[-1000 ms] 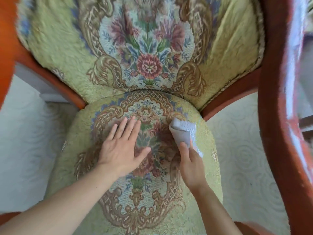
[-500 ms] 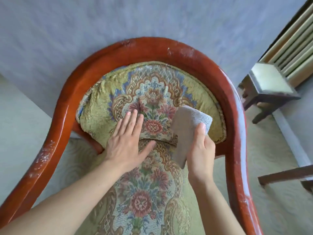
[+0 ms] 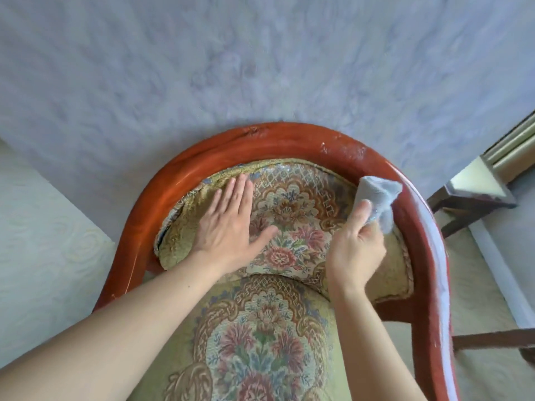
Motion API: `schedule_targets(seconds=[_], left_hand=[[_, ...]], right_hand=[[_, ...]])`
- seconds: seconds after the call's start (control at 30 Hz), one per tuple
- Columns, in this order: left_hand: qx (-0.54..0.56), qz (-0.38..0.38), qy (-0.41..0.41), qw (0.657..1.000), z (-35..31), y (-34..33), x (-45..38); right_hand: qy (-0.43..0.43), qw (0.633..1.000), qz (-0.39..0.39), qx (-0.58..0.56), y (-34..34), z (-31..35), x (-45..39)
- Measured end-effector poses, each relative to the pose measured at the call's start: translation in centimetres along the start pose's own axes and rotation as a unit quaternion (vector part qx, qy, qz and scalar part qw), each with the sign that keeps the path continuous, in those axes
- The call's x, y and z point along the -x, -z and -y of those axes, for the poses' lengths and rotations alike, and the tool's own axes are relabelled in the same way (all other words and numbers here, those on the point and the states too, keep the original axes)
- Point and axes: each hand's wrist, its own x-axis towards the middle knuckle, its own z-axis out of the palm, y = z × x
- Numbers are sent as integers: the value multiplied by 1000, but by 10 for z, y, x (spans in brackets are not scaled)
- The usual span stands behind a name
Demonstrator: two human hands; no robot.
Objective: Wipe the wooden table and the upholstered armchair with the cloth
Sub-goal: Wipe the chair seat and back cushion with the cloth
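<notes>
The armchair (image 3: pixel 289 146) has a curved red-brown wooden frame and green floral upholstery. My left hand (image 3: pixel 228 224) lies flat with straight fingers on the left part of the padded backrest. My right hand (image 3: pixel 357 244) grips a grey cloth (image 3: pixel 376 198) and holds it against the upper right of the backrest, where the padding meets the wooden frame. Below both hands, the floral seat cushion (image 3: pixel 260 342) runs toward me.
A grey-blue wall (image 3: pixel 231 68) stands right behind the chair. At the right, a small dark wooden table (image 3: pixel 474 195) with a pale top sits next to a radiator. Pale patterned flooring (image 3: pixel 43 241) lies on both sides.
Both hands moved from the seat up onto the backrest. The cloth went up and right to the frame's edge. The view lifted, showing the wall and the chair's top rail.
</notes>
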Motion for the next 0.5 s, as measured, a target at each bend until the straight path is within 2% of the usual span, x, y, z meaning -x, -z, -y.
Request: schedule_targets(seconds=[0.1, 0.3, 0.37, 0.5], left_hand=[[4, -11, -26, 1000, 13, -11, -1], [-2, -44, -57, 997, 19, -19, -4], [-14, -44, -65, 997, 22, -20, -4], [-15, -40, -69, 997, 23, -21, -6]], right_hand=[[62, 992, 60, 87, -33, -7, 0], [165, 965, 43, 197, -67, -12, 1], [218, 952, 61, 206, -77, -8, 4], [346, 904, 154, 198, -97, 1, 16]])
